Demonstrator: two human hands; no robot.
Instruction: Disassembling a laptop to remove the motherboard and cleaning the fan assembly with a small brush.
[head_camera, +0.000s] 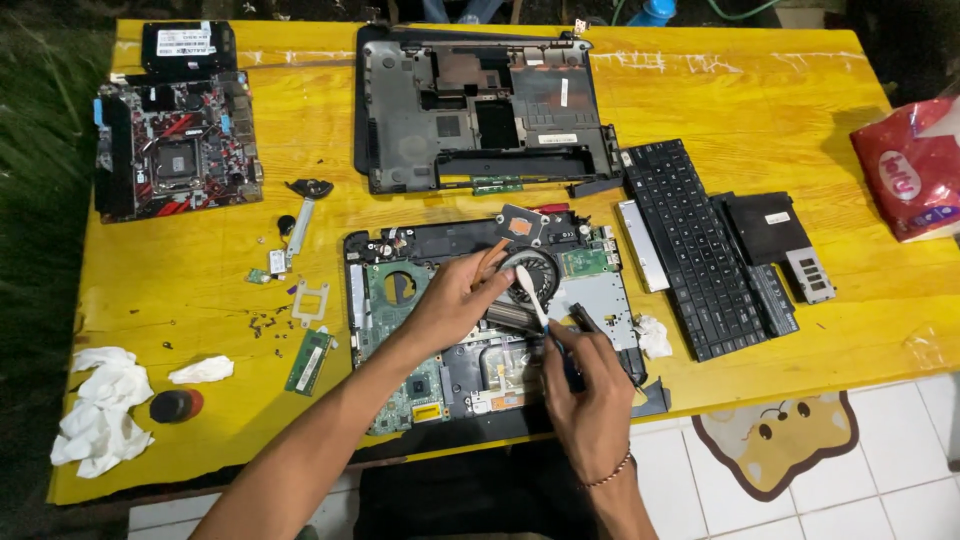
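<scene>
An opened laptop base with a green circuit board (400, 300) lies at the front middle of the yellow table (750, 100). My left hand (455, 300) rests on the board and steadies the round black cooling fan (535, 270) with its copper heat pipe (520, 225). My right hand (590, 385) holds a small brush with a white tip (530, 290), and the tip touches the fan's lower left edge. A bead bracelet circles my right wrist.
An empty black laptop shell (480, 110) lies at the back. A black keyboard (695, 245) and cover panels sit right. A desktop motherboard (175, 145) is back left, crumpled white tissues (100, 410), a memory stick (310, 360) and loose screws front left. A red bag (910, 165) is far right.
</scene>
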